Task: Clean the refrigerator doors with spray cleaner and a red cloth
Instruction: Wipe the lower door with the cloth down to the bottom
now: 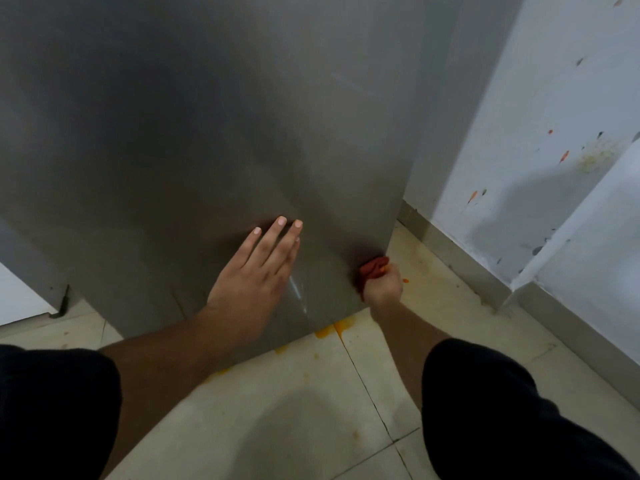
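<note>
The red cloth (373, 269) is bunched tight inside the right hand (383, 285), which is clenching it in a fist and pressing it against the lower right corner of the refrigerator door (194, 133), just above the floor. The left hand (256, 271) is holding nothing; it is lying flat and splayed on the steel beside the cloth, fingers pointing up, apparently bracing the door or the body.

To my eye, the wiping is going best if the fist is loosening a little so more cloth is meeting the metal, with strokes running along the door's edge and down to its bottom lip. A pale wet streak (298, 295) is showing between the 2 hands and probably still needs a pass. The flat left palm is likely leaving prints, so that patch is worth wiping afterwards.

Orange spills (341, 326) are lying on the tiled floor (294, 393) under the door's edge, and specks are dotting the white wall (540, 161) to the right.

No spray bottle is in view. No brand, label or writing is readable anywhere.
</note>
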